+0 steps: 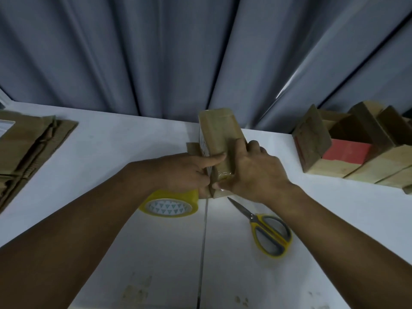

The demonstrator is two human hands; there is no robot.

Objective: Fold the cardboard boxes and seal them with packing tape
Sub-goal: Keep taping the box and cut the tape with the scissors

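Observation:
A small brown cardboard box (219,130) stands tilted above the white table (116,148), its top face covered with glossy clear tape. My left hand (187,172) grips its left side, forefinger stretched across the taped face. My right hand (256,170) clasps the right side and near end, thumb pressing on the tape. A roll of yellow packing tape (170,204) lies flat on the table just below my left hand. Yellow-handled scissors (267,230) lie shut under my right wrist.
A stack of flat unfolded cardboard boxes (29,148) lies at the table's left edge. Several folded boxes (356,148), one with a red face and open flaps, stand at the right back. A grey curtain (178,52) hangs behind the table.

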